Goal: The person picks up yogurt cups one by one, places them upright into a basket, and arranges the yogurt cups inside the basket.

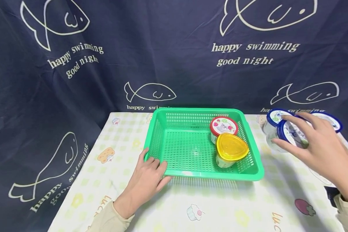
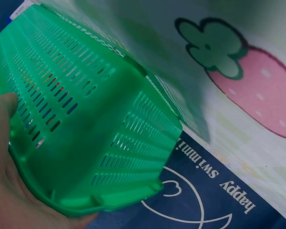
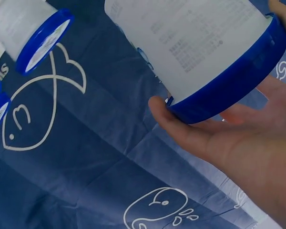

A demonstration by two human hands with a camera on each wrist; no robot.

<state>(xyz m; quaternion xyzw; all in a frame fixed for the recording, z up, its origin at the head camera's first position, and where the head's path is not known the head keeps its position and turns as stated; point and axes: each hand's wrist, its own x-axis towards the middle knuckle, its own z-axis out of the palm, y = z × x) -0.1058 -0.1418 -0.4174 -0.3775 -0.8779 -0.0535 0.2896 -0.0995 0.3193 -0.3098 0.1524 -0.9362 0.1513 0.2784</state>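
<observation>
A green plastic basket (image 1: pixel 188 174) with slotted sides stands on the table, and my left hand (image 1: pixel 147 178) grips its rim at the front left corner. In the left wrist view the thumb and fingers close round the edge of the basket (image 2: pixel 81 162). At the right, my right hand (image 1: pixel 322 148) holds a white tub with a blue lid (image 1: pixel 291 131). Seen from the right wrist, thumb and fingers span the blue rim of this tub (image 3: pixel 195 57), whose side bears small print. Inside the basket, at its right, are a red-lidded tub (image 1: pixel 222 125) and a yellow-lidded tub (image 1: pixel 231 148).
Behind the right hand stand more blue-lidded tubs, one at the left (image 1: pixel 275 116) and one at the right (image 1: pixel 332 120). A checked, printed cloth (image 1: pixel 214 206) covers the table. A dark blue curtain (image 1: pixel 174 58) with fish drawings hangs behind and at the left.
</observation>
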